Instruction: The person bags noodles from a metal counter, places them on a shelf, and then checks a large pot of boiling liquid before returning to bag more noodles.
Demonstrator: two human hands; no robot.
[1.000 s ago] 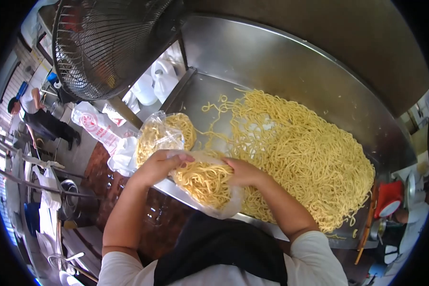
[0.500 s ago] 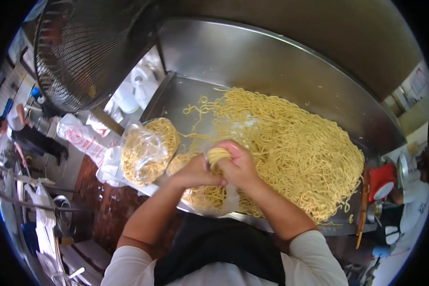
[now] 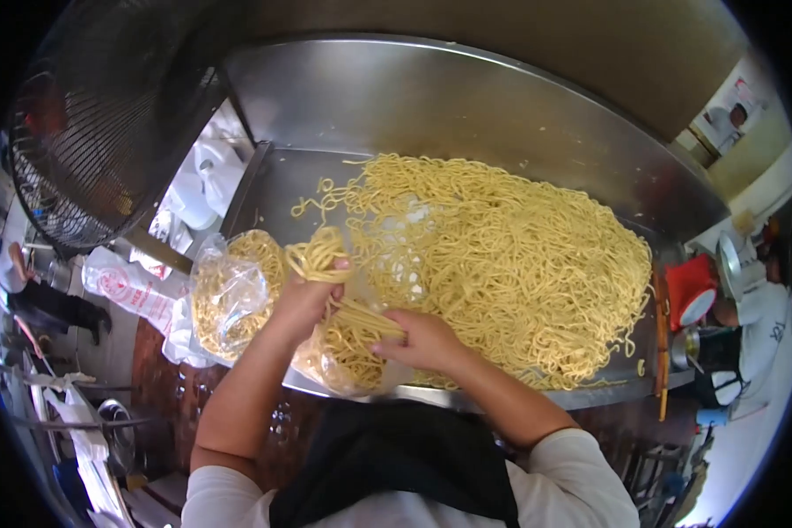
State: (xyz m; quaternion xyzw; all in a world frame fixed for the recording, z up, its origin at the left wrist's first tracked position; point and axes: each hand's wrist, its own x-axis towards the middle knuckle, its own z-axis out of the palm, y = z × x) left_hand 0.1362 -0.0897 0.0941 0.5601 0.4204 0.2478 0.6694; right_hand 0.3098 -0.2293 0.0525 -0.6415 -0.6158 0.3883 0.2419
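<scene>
Two hands are working at the steel tray's (image 3: pixel 299 180) near edge: our left hand (image 3: pixel 304 297) is clenching a noodle coil (image 3: pixel 319 257) above it, while our right hand (image 3: pixel 422 339) is pinching the coil's trailing ends into the clear bag (image 3: pixel 339 361). We are risking noodles sliding off that edge if the limp bag mouth folds shut.

steel table (image 3: pixel 290 189) — loose noodles (image 3: pixel 502 255), two noodle bags (image 3: pixel 229 295)

I wear a white short-sleeved cotton T-shirt (image 3: pixel 581 484), its sleeves ending above my elbows, and a black cloth apron (image 3: pixel 396 458) over my front. My left hand (image 3: pixel 304 297) and right hand (image 3: pixel 424 340) are bare, as are my forearms.
</scene>
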